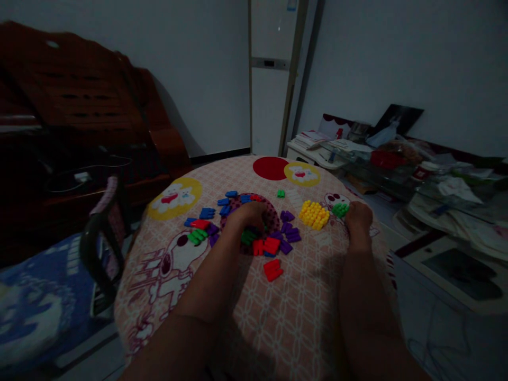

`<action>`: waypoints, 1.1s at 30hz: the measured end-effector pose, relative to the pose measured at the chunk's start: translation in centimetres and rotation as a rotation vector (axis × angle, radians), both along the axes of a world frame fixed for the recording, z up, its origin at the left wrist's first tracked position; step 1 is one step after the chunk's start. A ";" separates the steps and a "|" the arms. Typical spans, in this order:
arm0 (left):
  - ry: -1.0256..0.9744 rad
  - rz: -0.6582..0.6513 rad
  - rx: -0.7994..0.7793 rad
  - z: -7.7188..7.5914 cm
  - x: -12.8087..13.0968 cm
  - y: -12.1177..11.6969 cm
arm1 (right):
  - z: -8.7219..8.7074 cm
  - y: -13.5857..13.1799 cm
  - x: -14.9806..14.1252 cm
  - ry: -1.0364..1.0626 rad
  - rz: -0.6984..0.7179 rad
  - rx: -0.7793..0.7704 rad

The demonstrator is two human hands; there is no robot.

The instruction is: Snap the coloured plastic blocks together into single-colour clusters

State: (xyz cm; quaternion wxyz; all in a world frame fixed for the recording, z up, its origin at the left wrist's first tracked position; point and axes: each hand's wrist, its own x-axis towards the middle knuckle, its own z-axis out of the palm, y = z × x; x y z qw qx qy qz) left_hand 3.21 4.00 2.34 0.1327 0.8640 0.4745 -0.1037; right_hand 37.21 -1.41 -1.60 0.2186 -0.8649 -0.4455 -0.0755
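Note:
My left hand (254,213) is over the middle of the round table, fingers curled down among loose plastic building blocks. What its fingertips hold, if anything, is hidden. Close below it lie a dark green block (248,236) and a red block (271,245). At the right side of the table my right hand (359,219) is closed at the end of a group of green blocks (340,210). Left of that group sits a yellow cluster of joined blocks (314,215). Purple blocks (292,235) are scattered between the yellow cluster and my left hand.
Blue blocks (207,213), green blocks (197,236) and another red block (273,270) lie on the patterned tablecloth (270,328). A chair (107,248) stands left, a wooden bench (87,106) behind it. A cluttered glass-topped cabinet (397,180) is at right.

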 end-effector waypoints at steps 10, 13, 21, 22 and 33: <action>-0.534 0.055 0.044 -1.0 -0.7 1.2 | 4.1 0.8 -4.5 0.272 0.229 0.499; -0.893 0.095 -0.035 -1.1 -0.2 1.2 | 4.3 1.2 -8.0 0.621 0.494 0.458; -1.481 0.354 -0.208 -0.5 2.3 0.2 | 4.3 0.3 -13.8 0.561 0.986 0.215; -1.506 0.382 -0.209 -0.6 2.5 0.2 | 4.4 0.2 -14.0 0.500 1.013 0.205; -1.555 0.375 -0.328 -0.4 3.1 -0.2 | 4.7 0.8 -11.7 0.095 0.799 0.422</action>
